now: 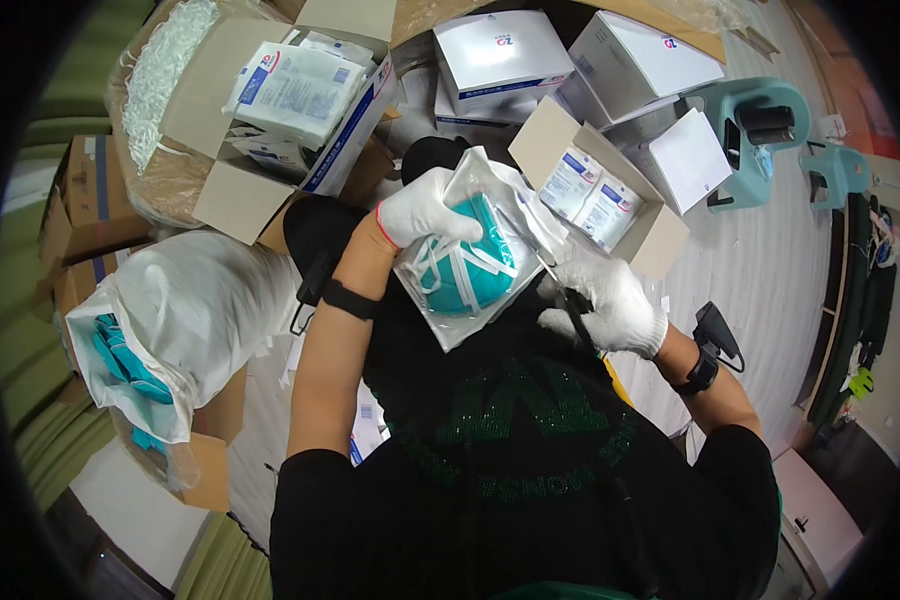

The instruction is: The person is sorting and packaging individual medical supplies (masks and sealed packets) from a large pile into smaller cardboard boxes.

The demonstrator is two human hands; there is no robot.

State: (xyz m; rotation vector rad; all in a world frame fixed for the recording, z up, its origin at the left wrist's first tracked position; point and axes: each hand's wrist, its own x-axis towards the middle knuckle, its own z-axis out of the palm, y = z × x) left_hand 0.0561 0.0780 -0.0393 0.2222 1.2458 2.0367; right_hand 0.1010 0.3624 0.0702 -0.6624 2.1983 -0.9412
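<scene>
My left hand (428,212), in a white knit glove, grips a clear-fronted packet (452,330) by its upper left side. Inside it lies a teal cup-shaped face mask (482,262) with white straps. A white strip along the packet's upper right edge hangs partly loose. My right hand (610,305), gloved the same way, is closed around dark-handled scissors (576,312). Their metal blades point up and left, against the packet's right edge. Whether the blades are parted is too small to tell.
An open carton (355,125) with sealed packets stands at upper left, a smaller open box (660,235) at upper right. White boxes (505,55) are stacked behind. A white sack (195,300) of teal masks sits left. Teal stools (760,185) stand right.
</scene>
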